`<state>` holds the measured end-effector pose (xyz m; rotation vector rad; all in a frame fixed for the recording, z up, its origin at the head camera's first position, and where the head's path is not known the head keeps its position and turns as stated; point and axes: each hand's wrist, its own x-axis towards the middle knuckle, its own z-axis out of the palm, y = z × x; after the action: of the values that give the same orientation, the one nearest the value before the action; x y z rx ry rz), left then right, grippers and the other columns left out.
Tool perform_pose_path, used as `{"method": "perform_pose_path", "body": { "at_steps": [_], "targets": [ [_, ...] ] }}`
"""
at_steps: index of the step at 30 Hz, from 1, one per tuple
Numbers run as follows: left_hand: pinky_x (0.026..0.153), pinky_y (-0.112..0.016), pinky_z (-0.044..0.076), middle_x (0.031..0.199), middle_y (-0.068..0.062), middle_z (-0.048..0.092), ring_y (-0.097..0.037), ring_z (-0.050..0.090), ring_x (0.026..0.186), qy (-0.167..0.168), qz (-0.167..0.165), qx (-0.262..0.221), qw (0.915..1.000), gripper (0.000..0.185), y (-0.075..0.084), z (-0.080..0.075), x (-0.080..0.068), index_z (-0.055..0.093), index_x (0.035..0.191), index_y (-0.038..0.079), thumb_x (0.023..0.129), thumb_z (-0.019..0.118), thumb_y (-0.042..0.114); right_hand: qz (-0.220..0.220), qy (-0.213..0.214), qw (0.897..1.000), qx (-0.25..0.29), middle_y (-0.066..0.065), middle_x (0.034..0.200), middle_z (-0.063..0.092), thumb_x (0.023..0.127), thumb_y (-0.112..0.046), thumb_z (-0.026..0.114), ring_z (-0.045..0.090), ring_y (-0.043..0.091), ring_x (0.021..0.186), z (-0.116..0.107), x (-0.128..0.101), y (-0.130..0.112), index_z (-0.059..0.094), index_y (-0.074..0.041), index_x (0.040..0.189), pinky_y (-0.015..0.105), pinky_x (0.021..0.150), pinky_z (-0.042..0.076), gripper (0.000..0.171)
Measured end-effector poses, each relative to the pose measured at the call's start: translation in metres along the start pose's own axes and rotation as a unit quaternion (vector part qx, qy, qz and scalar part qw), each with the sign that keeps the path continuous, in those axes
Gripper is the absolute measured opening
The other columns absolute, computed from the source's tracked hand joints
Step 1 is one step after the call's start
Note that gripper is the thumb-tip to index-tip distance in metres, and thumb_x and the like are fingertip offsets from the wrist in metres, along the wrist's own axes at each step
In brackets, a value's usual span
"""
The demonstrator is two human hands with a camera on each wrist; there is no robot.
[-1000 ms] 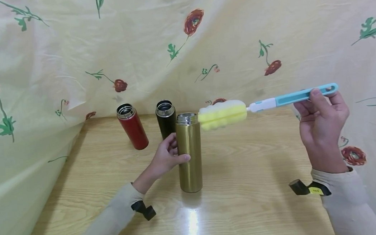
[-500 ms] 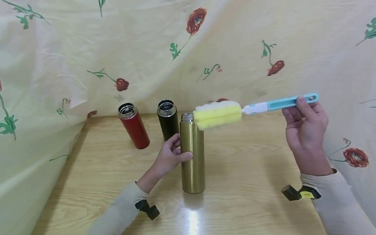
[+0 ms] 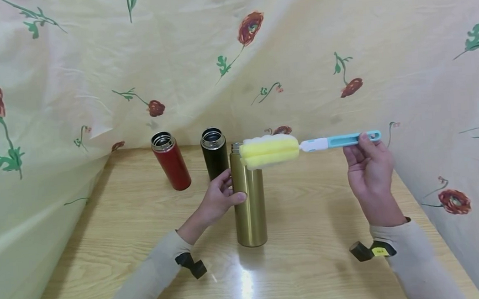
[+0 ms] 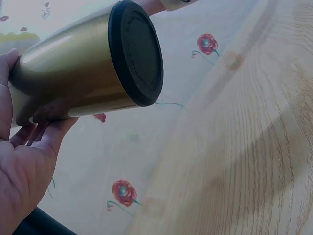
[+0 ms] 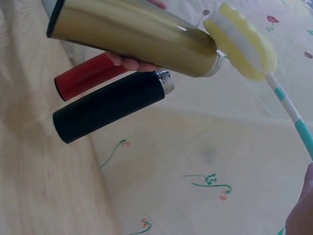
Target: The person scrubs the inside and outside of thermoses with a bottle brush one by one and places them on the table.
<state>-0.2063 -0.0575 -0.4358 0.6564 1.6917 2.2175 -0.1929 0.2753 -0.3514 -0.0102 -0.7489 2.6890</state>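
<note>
**Sponge brush arriving at the mouth of the gold flask**

The person is standing the gold flask (image 3: 248,199) upright on the wooden table (image 3: 320,254), near the middle, and is steadying it with the left hand (image 3: 218,201). That hand's fingers and thumb are wrapping round the upper part of the flask body. From the left wrist view the flask's black base (image 4: 136,51) is showing, and the palm is pressing against the gold wall.

The right hand (image 3: 368,169) is holding the bottle brush (image 3: 305,145) by its light blue handle, pinching it near the far end between thumb and fingers. The brush is lying almost level, and its yellow sponge head (image 3: 269,151) is sitting right at the flask's open rim, partly covering it. In the right wrist view the sponge is touching, or all but touching, the steel mouth; I cannot tell which.

To my eye, this is the lining-up step: the sponge is at the opening but not inside. The next move looks to call for tipping the handle up so the sponge points down the neck, while the left hand is bracing the flask against the push.

Behind stand a red flask (image 3: 170,165) and a black flask (image 3: 214,153), both open-topped, before the flowered cloth (image 3: 94,62).
</note>
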Motion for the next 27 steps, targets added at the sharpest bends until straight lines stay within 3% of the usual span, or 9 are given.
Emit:
{"method": "perform_pose_path", "body": {
  "at_steps": [11, 21, 27],
  "targets": [
    [0.090, -0.026, 0.057, 0.118, -0.003, 0.064, -0.013, 0.064, 0.106, 0.002, 0.046, -0.024, 0.9987, 0.117, -0.003, 0.001, 0.005, 0.037, 0.146, -0.015, 0.068, 0.091, 0.054, 0.039, -0.013, 0.999, -0.020, 0.017, 0.079, 0.072, 0.101, 0.002, 0.057, 0.076, 0.024, 0.073, -0.022, -0.013, 0.002, 0.056, 0.003, 0.095, 0.030, 0.071, 0.062, 0.007],
    [0.090, -0.024, 0.057, 0.118, -0.001, 0.066, -0.012, 0.065, 0.105, 0.000, 0.048, -0.044, 0.9978, 0.118, -0.001, -0.001, 0.006, 0.036, 0.145, -0.016, 0.067, 0.091, 0.055, 0.075, -0.043, 0.994, -0.068, 0.014, 0.086, 0.072, 0.103, 0.000, 0.054, 0.076, 0.021, 0.079, -0.049, -0.032, 0.006, 0.061, 0.002, 0.096, 0.029, 0.081, 0.060, 0.010],
    [0.094, -0.026, 0.056, 0.119, -0.001, 0.066, -0.013, 0.065, 0.110, 0.001, 0.049, -0.050, 0.9976, 0.117, 0.002, -0.003, 0.007, 0.038, 0.144, -0.014, 0.067, 0.091, 0.055, 0.095, -0.069, 0.990, -0.083, 0.013, 0.088, 0.073, 0.104, 0.003, 0.050, 0.075, 0.021, 0.081, -0.062, -0.044, 0.007, 0.063, 0.002, 0.093, 0.029, 0.079, 0.061, 0.017]
  ]
}}
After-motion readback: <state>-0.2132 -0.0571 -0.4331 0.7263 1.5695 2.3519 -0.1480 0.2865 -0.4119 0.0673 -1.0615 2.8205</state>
